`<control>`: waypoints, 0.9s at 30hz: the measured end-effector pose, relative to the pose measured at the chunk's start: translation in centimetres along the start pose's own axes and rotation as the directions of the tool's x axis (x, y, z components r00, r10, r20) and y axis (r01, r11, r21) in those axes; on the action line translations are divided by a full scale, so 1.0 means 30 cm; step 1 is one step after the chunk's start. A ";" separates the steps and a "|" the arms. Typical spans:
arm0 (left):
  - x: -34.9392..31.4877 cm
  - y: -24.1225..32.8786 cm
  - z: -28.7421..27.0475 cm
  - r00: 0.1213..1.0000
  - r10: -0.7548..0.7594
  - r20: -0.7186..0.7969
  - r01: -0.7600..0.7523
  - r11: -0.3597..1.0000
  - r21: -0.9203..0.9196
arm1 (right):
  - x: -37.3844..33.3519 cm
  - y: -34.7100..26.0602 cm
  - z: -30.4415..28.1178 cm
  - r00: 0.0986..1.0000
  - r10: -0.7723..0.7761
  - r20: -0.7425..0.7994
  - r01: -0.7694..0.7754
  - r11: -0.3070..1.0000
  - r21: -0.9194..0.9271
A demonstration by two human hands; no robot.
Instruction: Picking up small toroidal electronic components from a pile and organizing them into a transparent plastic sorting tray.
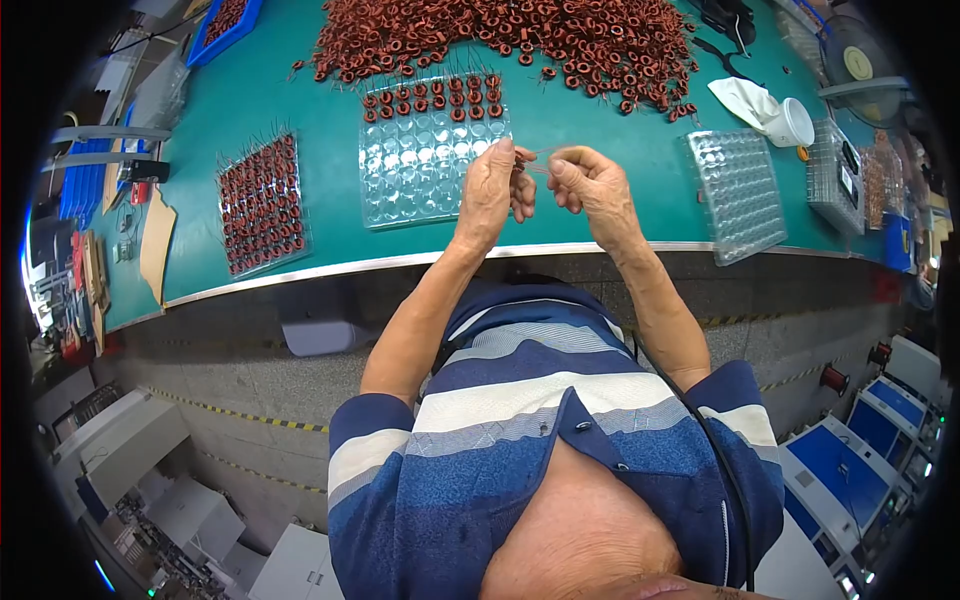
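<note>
My left hand (488,193) is closed on a small copper-wound ring coil, mostly hidden by the fingers. My right hand (597,192) is closed in a pinch on the coil's thin wire leads (541,160), which span the gap between both hands. Just left of my hands lies a clear plastic tray (410,205) with round pockets. Its far rows hold upright ring coils (433,97) with their leads sticking up; the nearer pockets hold none. Beyond it spreads a large heap of loose ring coils (520,35).
A filled coil tray (262,205) lies at left on the green table (335,235). At right are an unfilled clear tray (740,195), a white cup (792,122), a white cloth (742,101) and stacked clear trays (835,178). A blue bin (228,28) stands far left.
</note>
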State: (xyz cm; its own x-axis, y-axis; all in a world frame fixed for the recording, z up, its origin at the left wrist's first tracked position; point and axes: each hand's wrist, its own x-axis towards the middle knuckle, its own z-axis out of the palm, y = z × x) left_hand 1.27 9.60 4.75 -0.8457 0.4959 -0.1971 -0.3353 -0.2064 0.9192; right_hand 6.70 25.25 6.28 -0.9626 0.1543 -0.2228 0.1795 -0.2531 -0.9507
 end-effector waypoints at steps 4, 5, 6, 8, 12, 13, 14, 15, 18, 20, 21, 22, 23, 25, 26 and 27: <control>-0.011 0.004 0.008 0.996 0.003 0.089 -0.003 1.000 -0.007 | 0.001 0.010 0.005 1.000 -0.029 -0.009 0.028 0.997 -0.065; -0.016 0.011 0.010 0.990 0.005 0.144 -0.005 1.000 0.001 | 0.000 0.014 0.006 1.000 -0.028 -0.010 0.027 0.998 -0.064; -0.019 0.014 0.011 0.980 0.007 0.199 -0.009 1.000 0.009 | -0.002 0.017 0.007 0.998 -0.055 -0.024 0.053 0.996 -0.066; -0.022 0.009 0.000 0.974 -0.017 0.226 0.014 1.000 0.014 | -0.006 0.027 0.003 0.996 -0.082 -0.037 0.079 0.995 -0.067; -0.017 -0.010 -0.015 0.964 0.022 0.267 -0.051 0.993 0.103 | -0.015 0.046 -0.003 0.993 -0.099 -0.064 0.089 0.985 -0.149; -0.015 -0.009 -0.019 0.964 0.021 0.266 -0.050 0.993 0.103 | -0.019 0.048 -0.003 0.988 -0.130 -0.089 0.111 0.975 -0.194; -0.012 -0.007 -0.024 0.960 0.017 0.278 -0.059 0.988 0.142 | -0.021 0.049 -0.006 0.988 -0.129 -0.090 0.110 0.975 -0.194; -0.012 -0.003 -0.027 0.957 0.013 0.289 -0.067 0.981 0.181 | -0.024 0.047 -0.011 0.987 -0.153 -0.056 0.141 0.974 -0.179; -0.024 0.016 -0.022 0.954 -0.016 0.299 -0.029 0.989 0.148 | -0.041 0.033 -0.014 0.978 -0.207 -0.026 0.196 0.952 -0.235; -0.031 0.021 -0.012 0.953 -0.037 0.300 0.002 0.993 0.117 | -0.047 0.036 -0.014 0.971 -0.238 -0.028 0.218 0.927 -0.306; -0.035 0.022 -0.007 0.952 -0.058 0.300 0.032 0.996 0.089 | -0.046 0.048 -0.008 0.950 -0.304 -0.075 0.256 0.892 -0.373; -0.041 0.014 0.001 0.951 -0.059 0.303 0.033 0.996 0.089 | -0.046 0.055 -0.004 0.921 -0.371 -0.117 0.287 0.851 -0.440; -0.049 0.001 0.012 0.967 -0.021 0.255 0.013 0.999 0.031 | -0.047 0.054 -0.001 0.921 -0.371 -0.120 0.286 0.851 -0.441; -0.061 -0.007 0.025 0.980 0.015 0.198 -0.010 1.000 -0.024 | -0.047 0.051 0.008 0.964 -0.224 -0.143 0.180 0.947 -0.267; -0.066 -0.005 0.031 0.985 0.015 0.172 -0.005 0.998 -0.058 | -0.049 0.044 0.010 0.964 -0.223 -0.141 0.180 0.947 -0.267; -0.069 -0.003 0.034 0.989 0.015 0.145 -0.001 0.996 -0.094 | -0.054 0.034 0.010 0.958 -0.217 -0.190 0.186 0.968 -0.170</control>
State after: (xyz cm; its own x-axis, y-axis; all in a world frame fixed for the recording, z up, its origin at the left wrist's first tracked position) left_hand 3.47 9.45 5.40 -0.7813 0.6100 -0.1320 -0.3720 -0.2853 0.8833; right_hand 8.38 24.47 5.74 -0.9222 0.3838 -0.0476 0.0293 -0.0535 -0.9981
